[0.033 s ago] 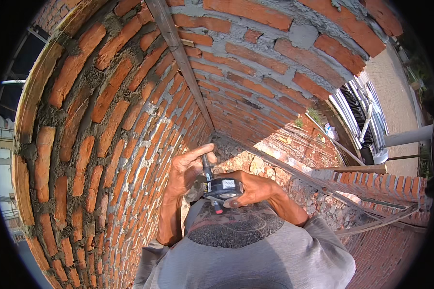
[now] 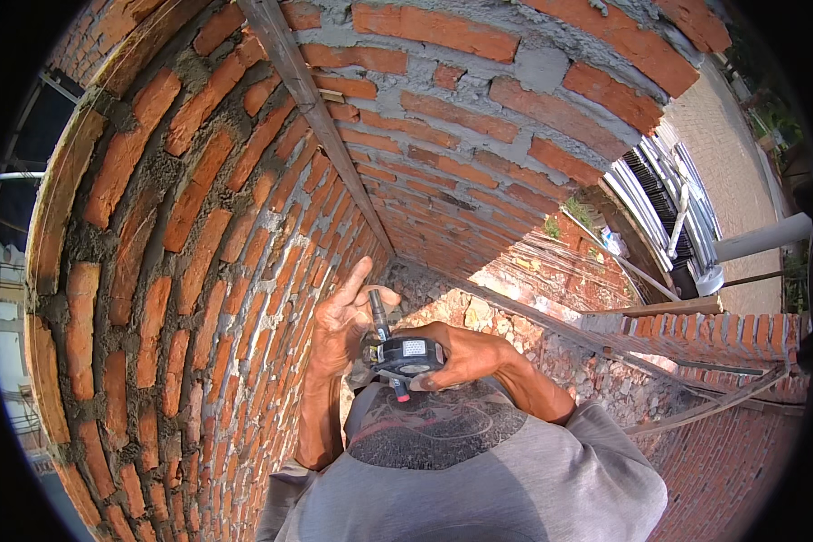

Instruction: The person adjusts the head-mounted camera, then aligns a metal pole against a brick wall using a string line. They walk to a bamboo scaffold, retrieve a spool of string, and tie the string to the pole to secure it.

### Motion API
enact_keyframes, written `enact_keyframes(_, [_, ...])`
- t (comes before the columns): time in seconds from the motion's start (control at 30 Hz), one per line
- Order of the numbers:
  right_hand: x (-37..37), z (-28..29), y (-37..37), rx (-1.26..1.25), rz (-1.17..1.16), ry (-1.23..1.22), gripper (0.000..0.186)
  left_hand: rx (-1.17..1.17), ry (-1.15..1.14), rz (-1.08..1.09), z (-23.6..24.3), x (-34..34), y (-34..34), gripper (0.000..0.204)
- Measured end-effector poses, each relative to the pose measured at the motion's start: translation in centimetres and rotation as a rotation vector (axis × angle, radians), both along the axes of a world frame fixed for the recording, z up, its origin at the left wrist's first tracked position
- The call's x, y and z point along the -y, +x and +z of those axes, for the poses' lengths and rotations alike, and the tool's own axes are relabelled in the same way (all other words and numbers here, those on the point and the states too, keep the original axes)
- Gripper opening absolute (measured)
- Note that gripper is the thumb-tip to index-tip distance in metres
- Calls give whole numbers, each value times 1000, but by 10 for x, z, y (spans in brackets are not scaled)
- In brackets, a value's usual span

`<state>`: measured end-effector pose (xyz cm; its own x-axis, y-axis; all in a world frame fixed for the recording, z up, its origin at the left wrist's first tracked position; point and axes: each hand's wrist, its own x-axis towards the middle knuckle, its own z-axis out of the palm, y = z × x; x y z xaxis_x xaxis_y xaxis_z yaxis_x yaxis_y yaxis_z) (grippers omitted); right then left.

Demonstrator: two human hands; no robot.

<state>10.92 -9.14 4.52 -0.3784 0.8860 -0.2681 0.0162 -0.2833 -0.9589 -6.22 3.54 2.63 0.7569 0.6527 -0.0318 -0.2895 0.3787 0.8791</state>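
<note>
My right hand (image 2: 470,350) is wrapped round a rounded black device (image 2: 408,358) with a white label on top, held close in front of my chest. A dark pen-like stick (image 2: 378,312) stands up at the device's left side. A red-tipped end (image 2: 402,394) sticks out below the device; whether it belongs to the same stick cannot be made out. My left hand (image 2: 339,321) closes round the stick, its index finger stretched upward. Part of that hand's grip is hidden behind the stick and device.
Rough brick walls rise on the left (image 2: 154,298) and ahead (image 2: 461,117), with a wooden batten (image 2: 316,108) in their corner. Rubble (image 2: 488,316) lies below. A low brick wall (image 2: 696,330), stacked metal pieces (image 2: 664,203) and a grey pipe (image 2: 763,239) are on the right.
My left index finger has straightened upward. Both hands and the black device sit slightly further left in the picture, and the walls have shifted a little with the view.
</note>
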Motion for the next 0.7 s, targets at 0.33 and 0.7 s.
enact_keyframes(0.33, [16,-46,18,-17,-259,93,40,-24,-340,31,-68,-10,19,43])
enact_keyframes(0.7, [58,-159,-24,-510,-965,-298,42,-564,-165,-200,-106,12,41,16])
